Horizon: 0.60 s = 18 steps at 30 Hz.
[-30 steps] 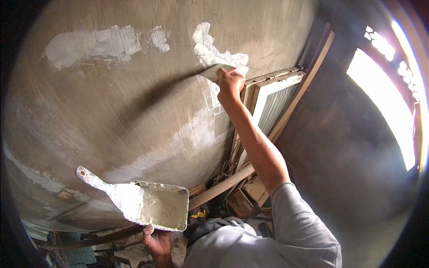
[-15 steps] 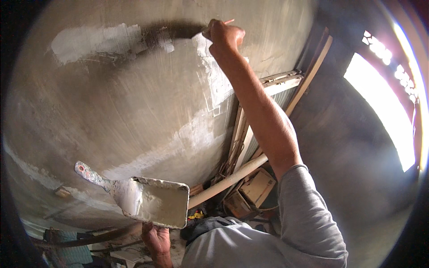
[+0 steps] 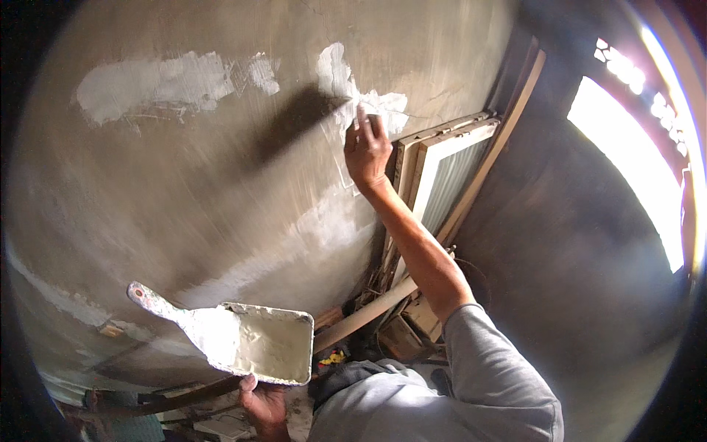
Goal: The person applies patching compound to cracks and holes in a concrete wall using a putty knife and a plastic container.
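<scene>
My left hand (image 3: 264, 404) grips a rectangular tray (image 3: 311, 346) from below, thumb at its near rim. Pale, creamy filler lies in the tray. A broad putty knife (image 3: 213, 335) rests over the tray's left side, its stained handle (image 3: 151, 300) jutting out to the left. Up on the grey-brown wall (image 3: 243, 199), my right hand (image 3: 368, 151) is closed, with its fingertips at a white filler patch (image 3: 387, 108). Whatever those fingers pinch is hidden behind them. More white filler (image 3: 158, 85) is smeared on the wall to the left.
Framed panels (image 3: 445, 162) and a long wooden board (image 3: 492, 140) lean in the corner on the right. Below them are a pale pole (image 3: 375, 306) and cardboard boxes (image 3: 412, 328). Bright light enters through an opening (image 3: 626, 169) at far right.
My right hand has moved down the wall from the upper patch, and the thin reddish stick end seen at it before no longer shows. The tray has dropped slightly in view.
</scene>
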Each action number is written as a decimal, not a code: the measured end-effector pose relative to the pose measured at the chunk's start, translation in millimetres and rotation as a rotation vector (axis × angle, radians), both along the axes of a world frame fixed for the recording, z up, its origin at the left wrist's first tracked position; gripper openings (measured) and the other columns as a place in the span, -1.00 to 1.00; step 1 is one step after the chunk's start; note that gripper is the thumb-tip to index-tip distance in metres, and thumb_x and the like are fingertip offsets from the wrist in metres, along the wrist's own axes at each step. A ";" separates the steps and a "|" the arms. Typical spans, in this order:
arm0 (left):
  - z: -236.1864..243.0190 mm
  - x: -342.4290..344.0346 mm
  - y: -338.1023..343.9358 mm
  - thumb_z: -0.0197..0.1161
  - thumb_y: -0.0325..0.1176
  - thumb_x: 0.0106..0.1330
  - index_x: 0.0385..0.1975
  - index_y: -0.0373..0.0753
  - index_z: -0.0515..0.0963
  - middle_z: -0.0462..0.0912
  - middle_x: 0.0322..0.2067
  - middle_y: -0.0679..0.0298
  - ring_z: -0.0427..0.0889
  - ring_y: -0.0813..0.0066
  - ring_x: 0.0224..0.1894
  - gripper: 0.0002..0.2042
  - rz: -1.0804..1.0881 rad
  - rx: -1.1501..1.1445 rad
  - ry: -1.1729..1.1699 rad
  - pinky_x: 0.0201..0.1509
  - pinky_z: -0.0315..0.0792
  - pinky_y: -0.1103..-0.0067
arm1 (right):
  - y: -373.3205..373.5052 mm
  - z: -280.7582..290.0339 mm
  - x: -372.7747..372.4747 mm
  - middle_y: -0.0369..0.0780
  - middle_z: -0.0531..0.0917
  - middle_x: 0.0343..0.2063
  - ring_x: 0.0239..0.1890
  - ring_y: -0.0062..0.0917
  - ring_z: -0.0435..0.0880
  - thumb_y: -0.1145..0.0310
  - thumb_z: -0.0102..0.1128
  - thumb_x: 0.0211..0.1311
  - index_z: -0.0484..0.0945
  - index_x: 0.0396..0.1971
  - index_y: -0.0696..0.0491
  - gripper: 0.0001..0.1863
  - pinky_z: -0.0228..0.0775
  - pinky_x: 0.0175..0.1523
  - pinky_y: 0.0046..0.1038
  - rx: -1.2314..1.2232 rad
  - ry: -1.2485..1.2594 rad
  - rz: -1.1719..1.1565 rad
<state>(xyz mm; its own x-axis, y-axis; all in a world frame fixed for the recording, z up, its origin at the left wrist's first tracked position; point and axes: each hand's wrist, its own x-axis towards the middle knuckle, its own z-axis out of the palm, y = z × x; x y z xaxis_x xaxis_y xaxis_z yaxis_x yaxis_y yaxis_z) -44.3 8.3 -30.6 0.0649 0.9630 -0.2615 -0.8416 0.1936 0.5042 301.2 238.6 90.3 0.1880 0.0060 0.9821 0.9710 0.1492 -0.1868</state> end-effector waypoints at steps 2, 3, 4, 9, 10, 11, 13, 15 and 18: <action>-3.0 -2.0 1.4 0.05 -0.37 -0.12 0.08 -0.32 0.13 0.28 0.02 0.07 0.31 0.15 0.04 -0.37 0.008 -0.015 -0.010 0.06 0.28 0.24 | 7.9 -3.9 -8.2 -0.23 0.40 -0.43 -0.45 -0.45 0.45 0.53 0.07 -0.13 0.42 -0.12 0.08 -0.57 0.36 -0.43 -0.50 -0.062 -0.097 -0.065; -3.1 -2.5 1.8 0.05 -0.37 -0.12 0.09 -0.30 0.13 0.27 0.02 0.08 0.30 0.16 0.04 -0.36 0.012 -0.017 -0.011 0.06 0.27 0.24 | 14.7 -7.8 -12.3 -0.25 0.40 -0.41 -0.39 -0.48 0.45 0.52 0.10 -0.16 0.42 -0.11 0.09 -0.54 0.36 -0.39 -0.52 -0.101 -0.127 -0.095; 1.5 0.2 -0.4 0.05 -0.37 -0.12 0.09 -0.29 0.12 0.26 0.03 0.08 0.30 0.16 0.05 -0.36 0.021 -0.019 -0.010 0.07 0.26 0.24 | 24.7 -15.7 -18.1 -0.24 0.39 -0.38 -0.32 -0.46 0.43 0.50 0.10 -0.17 0.42 -0.13 0.13 -0.55 0.36 -0.31 -0.52 -0.218 -0.159 -0.055; -7.0 1.6 2.9 0.08 -0.32 -0.10 0.08 -0.27 0.14 0.24 0.05 0.10 0.25 0.14 0.08 -0.37 0.000 0.059 0.007 0.12 0.20 0.17 | 27.4 -49.2 -52.8 -0.16 0.36 -0.34 -0.27 -0.34 0.41 0.48 0.07 -0.13 0.41 -0.17 0.16 -0.61 0.35 -0.29 -0.44 -0.330 -0.133 -0.012; -8.6 0.6 3.8 0.07 -0.34 -0.08 0.09 -0.28 0.13 0.23 0.06 0.09 0.25 0.14 0.09 -0.38 -0.001 0.074 -0.028 0.12 0.20 0.17 | 12.7 -44.9 -52.9 -0.15 0.39 -0.41 -0.37 -0.32 0.44 0.51 0.07 -0.13 0.45 -0.26 0.16 -0.69 0.35 -0.36 -0.40 -0.275 -0.113 0.061; -10.1 -0.4 3.9 0.05 -0.36 -0.06 0.09 -0.28 0.13 0.23 0.07 0.09 0.25 0.14 0.10 -0.40 0.002 0.089 -0.060 0.12 0.20 0.16 | 0.9 -40.9 -51.9 -0.15 0.40 -0.47 -0.42 -0.31 0.44 0.50 0.08 -0.13 0.46 -0.31 0.17 -0.73 0.34 -0.39 -0.40 -0.250 0.022 0.104; -7.3 0.8 2.1 0.03 -0.39 -0.05 0.10 -0.29 0.11 0.23 0.07 0.08 0.27 0.14 0.08 -0.40 0.011 0.094 -0.086 0.11 0.23 0.18 | -18.2 -35.5 -45.6 -0.15 0.42 -0.60 -0.54 -0.30 0.46 0.49 0.09 -0.12 0.49 -0.41 0.18 -0.80 0.32 -0.45 -0.39 -0.199 0.289 0.185; 1.1 4.9 0.1 0.03 -0.42 -0.07 0.11 -0.31 0.09 0.26 0.05 0.07 0.32 0.16 0.05 -0.38 0.027 0.076 -0.073 0.07 0.29 0.22 | -26.8 -30.4 -30.6 -0.15 0.45 -0.78 -0.73 -0.51 0.42 0.43 0.14 -0.11 0.46 -0.63 0.23 -0.85 0.29 -0.53 -0.49 -0.162 0.648 0.252; 1.0 7.7 0.2 0.03 -0.42 -0.07 0.09 -0.32 0.12 0.28 0.03 0.06 0.34 0.16 0.03 -0.40 0.019 0.038 -0.099 0.04 0.32 0.21 | -16.2 -35.9 9.7 -0.25 0.44 -0.77 -0.73 -0.61 0.37 0.47 0.10 -0.13 0.43 -0.68 0.27 -0.84 0.29 -0.59 -0.50 -0.141 1.038 0.502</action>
<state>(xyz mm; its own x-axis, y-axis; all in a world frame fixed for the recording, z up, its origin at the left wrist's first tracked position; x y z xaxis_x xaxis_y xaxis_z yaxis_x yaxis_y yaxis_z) -36.6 8.5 -29.6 0.0701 0.9734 -0.2182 -0.8909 0.1595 0.4252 310.9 222.4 54.3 0.8477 0.4054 0.3422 0.1789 0.3889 -0.9038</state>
